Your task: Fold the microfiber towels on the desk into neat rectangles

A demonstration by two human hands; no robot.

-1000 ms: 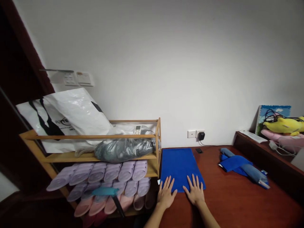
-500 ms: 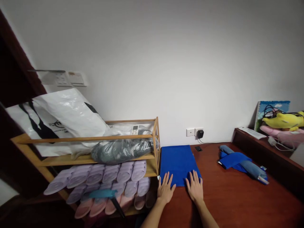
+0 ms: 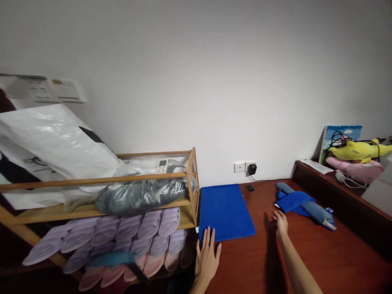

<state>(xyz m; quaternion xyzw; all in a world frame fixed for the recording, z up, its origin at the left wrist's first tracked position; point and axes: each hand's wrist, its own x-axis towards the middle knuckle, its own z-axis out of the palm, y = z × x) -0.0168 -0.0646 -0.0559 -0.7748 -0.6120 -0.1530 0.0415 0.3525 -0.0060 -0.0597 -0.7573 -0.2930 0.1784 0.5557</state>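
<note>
A blue cloth (image 3: 225,208) lies flat on the reddish-brown table, with a white tag at its left edge. My left hand (image 3: 207,256) rests with fingers spread on the cloth's near left corner. Over the table, right of that cloth, my right hand (image 3: 280,222) is raised with loosely curled fingers parted and nothing seen in them. It is close to a second blue cloth (image 3: 294,201), which is wrapped across a rolled light-blue denim piece (image 3: 317,213). White tags stick out at the ends of that bundle.
Left of the table (image 3: 245,269) stands a wooden rack (image 3: 191,196) with lilac and pink slippers (image 3: 150,224), bagged items and a white bag (image 3: 55,143). A black plug (image 3: 252,169) sits in the wall socket. Plush toys (image 3: 355,151) lie on the raised right ledge.
My right hand has lifted off the flat blue cloth and moved right towards the denim bundle. My left hand stays on the cloth. The view has turned slightly right.
</note>
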